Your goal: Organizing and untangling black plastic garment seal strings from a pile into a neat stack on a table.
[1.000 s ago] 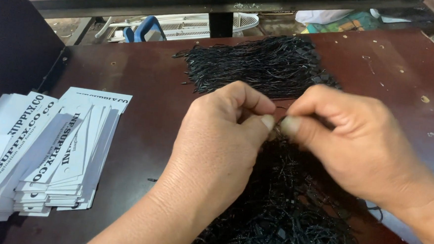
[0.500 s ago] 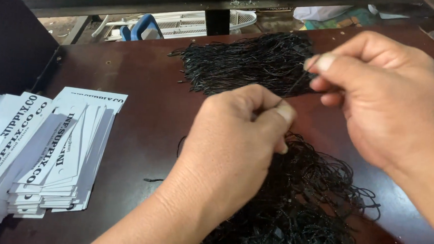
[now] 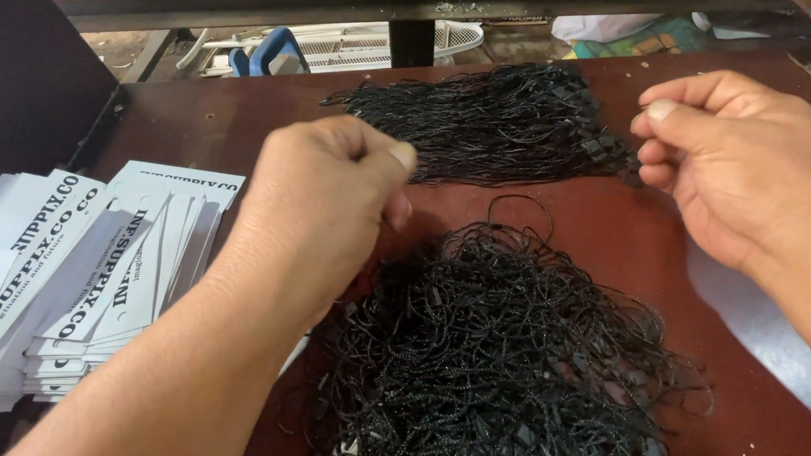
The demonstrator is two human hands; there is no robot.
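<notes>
— How much of the work is seen to be done on the dark red table (image 3: 765, 423)?

— A large tangled heap of black cords (image 3: 500, 362) is left at the near edge, loose and unsorted; it is judged to be the bulk of what remains. A smaller straightened bundle of cords (image 3: 494, 122) is laid out flat toward the far edge, its strands roughly parallel, and that is taken as the finished share.

— And the stacks of white printed tags (image 3: 79, 276)?

— They are fanned out at the left edge, well apart from the cords; no cord is seen threaded through any of them.

— How are the hands held?

— The left hand (image 3: 323, 205) is raised above the tangled heap, between the two lots, fingers closed thumb to forefinger; whether a strand is pinched there cannot be told. The right hand (image 3: 741, 172) is held near the right end of the straightened bundle, fingers curled together, with nothing visibly clamped.
</notes>
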